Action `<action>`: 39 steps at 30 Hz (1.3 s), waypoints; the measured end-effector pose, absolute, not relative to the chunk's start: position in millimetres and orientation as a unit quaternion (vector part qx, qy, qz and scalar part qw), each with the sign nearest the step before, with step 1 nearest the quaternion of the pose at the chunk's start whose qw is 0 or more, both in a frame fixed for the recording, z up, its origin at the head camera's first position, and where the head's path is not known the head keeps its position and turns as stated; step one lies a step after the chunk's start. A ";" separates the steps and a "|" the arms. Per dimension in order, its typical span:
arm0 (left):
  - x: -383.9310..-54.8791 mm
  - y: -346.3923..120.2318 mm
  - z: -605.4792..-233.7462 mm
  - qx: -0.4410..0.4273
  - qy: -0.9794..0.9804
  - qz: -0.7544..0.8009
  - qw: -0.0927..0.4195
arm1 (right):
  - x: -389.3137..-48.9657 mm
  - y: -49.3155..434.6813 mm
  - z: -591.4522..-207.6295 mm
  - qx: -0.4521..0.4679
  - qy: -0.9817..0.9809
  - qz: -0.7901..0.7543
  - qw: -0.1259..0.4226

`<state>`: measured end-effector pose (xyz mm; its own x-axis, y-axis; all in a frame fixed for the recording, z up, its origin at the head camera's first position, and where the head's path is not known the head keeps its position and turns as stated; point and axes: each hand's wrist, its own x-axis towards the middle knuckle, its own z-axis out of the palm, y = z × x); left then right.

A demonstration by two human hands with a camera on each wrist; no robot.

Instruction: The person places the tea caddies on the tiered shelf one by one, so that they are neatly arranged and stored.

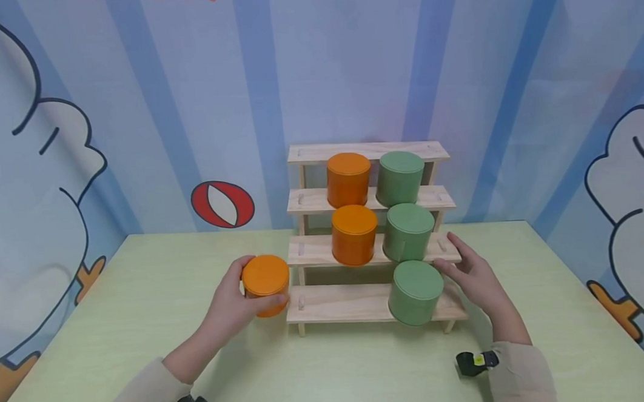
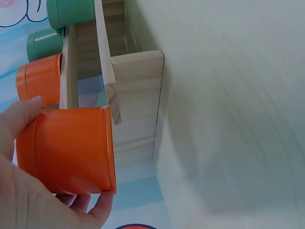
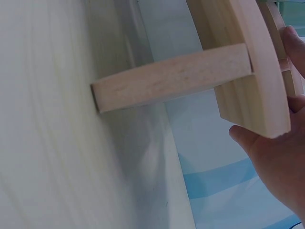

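Note:
My left hand (image 1: 231, 306) grips an orange lidded canister (image 1: 266, 277) from the side, its thumb in front and fingers around the back. The canister is held upright just left of a wooden stepped rack (image 1: 333, 303). In the left wrist view the same orange canister (image 2: 71, 150) sits between thumb and fingers, next to the rack's end. My right hand (image 1: 476, 278) is at the rack's right end, fingers spread by the second step from the bottom. Its thumb lies close to a green canister (image 1: 416, 293) on the lowest step; whether they touch I cannot tell.
Two orange canisters, an upper (image 1: 348, 180) and a lower (image 1: 354, 236), stand on the middle steps. Beside each stands a green canister, upper (image 1: 400, 178) and lower (image 1: 408, 231). The rack stands on a pale table (image 1: 364, 375) before a blue cartoon backdrop (image 1: 336, 60).

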<state>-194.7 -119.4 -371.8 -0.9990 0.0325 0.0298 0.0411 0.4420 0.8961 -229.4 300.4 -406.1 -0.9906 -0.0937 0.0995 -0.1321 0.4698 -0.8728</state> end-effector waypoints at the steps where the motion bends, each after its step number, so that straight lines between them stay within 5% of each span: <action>1: -192.9 -119.2 -371.3 -0.024 -0.850 -0.527 0.007 | -229.5 300.6 -406.3 0.066 -0.857 0.511 0.019; 39: -173.4 -63.1 -376.4 -0.070 -0.811 -0.580 -0.025 | -229.5 301.9 -407.9 0.072 -0.853 0.517 0.016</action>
